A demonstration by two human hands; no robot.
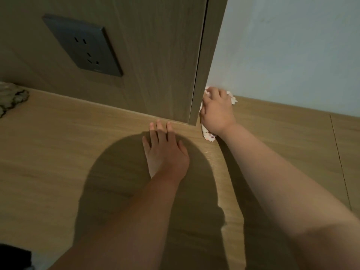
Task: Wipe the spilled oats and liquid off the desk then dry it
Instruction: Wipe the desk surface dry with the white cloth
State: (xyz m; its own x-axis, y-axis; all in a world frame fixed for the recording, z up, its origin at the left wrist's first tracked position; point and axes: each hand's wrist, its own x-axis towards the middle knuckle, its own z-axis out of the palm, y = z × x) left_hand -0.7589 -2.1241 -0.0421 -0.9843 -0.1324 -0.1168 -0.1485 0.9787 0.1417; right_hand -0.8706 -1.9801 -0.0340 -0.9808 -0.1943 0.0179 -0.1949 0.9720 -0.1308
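My right hand [217, 112] presses a white cloth with small coloured spots [208, 135] onto the wooden desk [78, 152], in the back corner where the wooden panel meets the pale wall. The hand covers most of the cloth; its edges stick out in front of and behind the hand. My left hand [165, 151] lies flat on the desk with fingers straight, fingertips close to the foot of the panel. No oats or liquid show on the desk.
An upright wooden panel [155, 65] with a dark wall socket [83, 45] stands along the back. A pale wall [292, 55] lies to its right. A crumpled pale thing [11, 96] sits at the far left. A seam [339, 156] crosses the desk at right.
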